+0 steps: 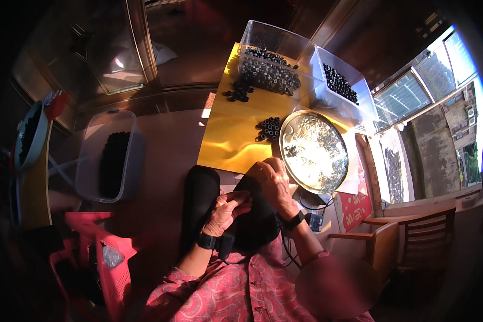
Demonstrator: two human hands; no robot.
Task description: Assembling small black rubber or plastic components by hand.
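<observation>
- One head-worn fisheye view looks steeply down from close above the person's lap.
- It faces forward over a yellow table; edges bend toward the rim.

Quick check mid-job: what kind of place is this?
Probably a home set up for piecework: a yellow table with clear bins of small black parts, a wooden chair nearby.
</observation>
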